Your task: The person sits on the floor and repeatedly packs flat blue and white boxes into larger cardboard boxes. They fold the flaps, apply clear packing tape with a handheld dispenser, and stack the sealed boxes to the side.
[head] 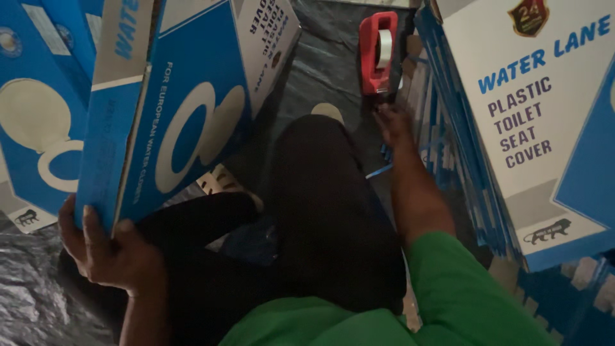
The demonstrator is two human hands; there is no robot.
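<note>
Blue-and-white folded cardboard carton (173,109), printed with a white seat outline, stands tilted and raised at the left of the view. Its lower corner sits in the left hand (112,253): fingers curl up over the bottom edge, thumb wrapped on the near face, closed firmly on the board.

Right hand (392,125) is stretched forward and low; fingertips point toward the red plastic tape dispenser (378,54) with its clear roll, which lies just beyond them on the dark plastic sheet (320,70). Hand blurred; cannot tell whether the fingers are spread or curled, or whether they touch anything.

Right of those fingers: a stack of flat blue cartons (461,166) on edge, a white-and-blue printed panel (544,128) facing up. A blue strap (379,170) lies beside the wrist. Dark trouser legs (320,205) fill the middle; green sleeve (461,282) below.

Judgement on handling: one-corner hold lets the carton swing; fingers higher up the edge would steady it. Dispenser best taken by its handle, away from the cutter.
</note>
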